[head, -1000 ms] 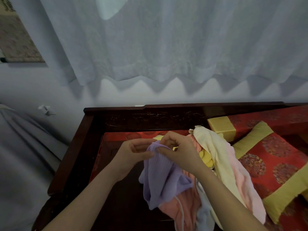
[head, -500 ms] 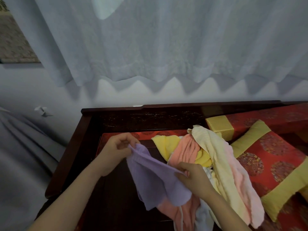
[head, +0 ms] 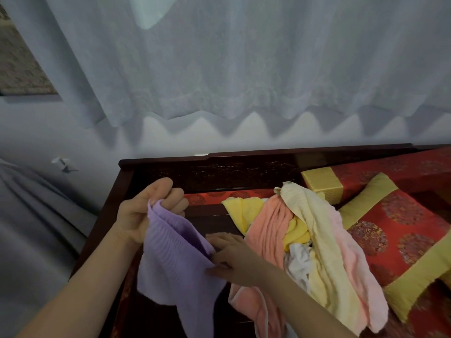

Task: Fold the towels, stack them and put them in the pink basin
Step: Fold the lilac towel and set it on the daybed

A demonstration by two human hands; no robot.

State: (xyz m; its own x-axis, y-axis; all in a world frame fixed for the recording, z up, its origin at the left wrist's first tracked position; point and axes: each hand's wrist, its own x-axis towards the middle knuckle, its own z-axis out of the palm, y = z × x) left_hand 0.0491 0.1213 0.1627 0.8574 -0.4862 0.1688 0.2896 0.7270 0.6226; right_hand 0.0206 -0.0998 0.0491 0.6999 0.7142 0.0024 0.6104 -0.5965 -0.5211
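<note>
From my remote seat I saw the left hand point(head: 146, 213) raised, its fingers point(head: 175, 198) clenched around the top corner of the purple towel point(head: 175, 259), which hung down over the dark wooden worktop point(head: 151, 318). The right hand point(head: 234, 259) pinched the towel's right edge lower down. Just beside it lay the heap of unfolded towels point(head: 317, 242), yellow, peach, cream, pink and white, against a red and gold cushion point(head: 400, 240). A pale curtain point(head: 244, 69) hung behind.
</note>
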